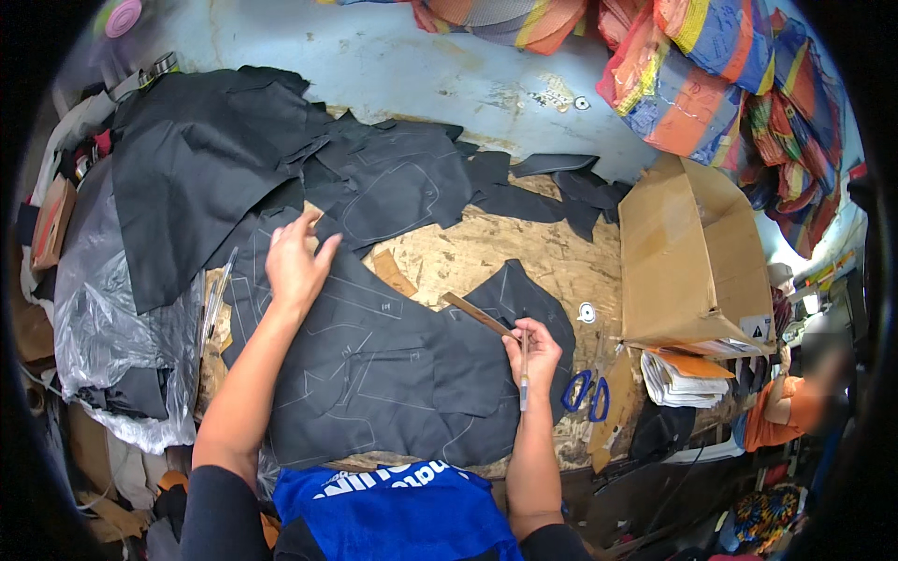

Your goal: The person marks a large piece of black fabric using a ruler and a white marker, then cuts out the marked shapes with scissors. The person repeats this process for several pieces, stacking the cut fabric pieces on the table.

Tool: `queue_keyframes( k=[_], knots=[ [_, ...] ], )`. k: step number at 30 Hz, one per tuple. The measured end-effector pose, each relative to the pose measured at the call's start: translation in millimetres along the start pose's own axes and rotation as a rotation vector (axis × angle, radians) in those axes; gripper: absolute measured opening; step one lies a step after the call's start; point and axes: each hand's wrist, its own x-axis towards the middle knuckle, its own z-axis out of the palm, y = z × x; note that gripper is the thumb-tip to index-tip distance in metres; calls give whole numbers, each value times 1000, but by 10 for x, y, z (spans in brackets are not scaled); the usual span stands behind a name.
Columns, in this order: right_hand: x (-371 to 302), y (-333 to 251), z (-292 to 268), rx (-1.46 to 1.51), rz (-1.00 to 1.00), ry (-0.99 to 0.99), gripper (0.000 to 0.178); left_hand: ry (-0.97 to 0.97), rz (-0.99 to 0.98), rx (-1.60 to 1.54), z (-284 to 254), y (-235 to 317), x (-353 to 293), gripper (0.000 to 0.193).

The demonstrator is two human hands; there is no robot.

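- Cloth (pixel 402 383): blk, slight sheen, pale outlines drawn on; spread L of box (pixel 655 252), on wearer's side.
- L hand (pixel 297 257): well L of box, over cloth, fingers wide; can't tell if touching.
- R hand (pixel 531 353): L of box, fingers holding strip (pixel 475 314) (brn, thin) & pen (pixel 524 374).
- Wall (pixel 374 47): lt blue, stained, behind box.
- Table (pixel 552 257): worn wood, L of box & under it.
- Person (pixel 786 407): orange top, R of box.
- Bag (pixel 94 327): clear plastic, far L of box, dk stuff inside.
- Box: brn cardboard, open; can't tell contents.
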Motion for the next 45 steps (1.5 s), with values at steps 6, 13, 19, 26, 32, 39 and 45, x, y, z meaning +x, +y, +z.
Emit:
queue_keyframes(
  k=[6, 13, 19, 26, 32, 39, 45],
  knots=[
    [89, 144, 22, -2, -56, 42, 29, -476, -330, 188, 570, 276, 783, 59],
    [109, 121, 36, -70, -82, 18, 27, -266, -20, -6, 743, 448, 1013, 24],
    [124, 74, 49, -78, -158, 47, 26, -331, -41, -300, 809, 495, 1424, 29],
    [128, 67, 52, -73, -141, 45, 26, -452, -263, -74, 674, 291, 1271, 37],
    [134, 77, 60, -52, -139, 38, 25, -528, -194, 434, 508, 422, 859, 61],
    [131, 10, 56, -125, -171, 57, 24, -523, -352, 276, 631, 306, 922, 60],
    [142, 22, 64, -144, -187, 75, 24, -406, -217, 298, 569, 489, 1108, 57]
  ],
)
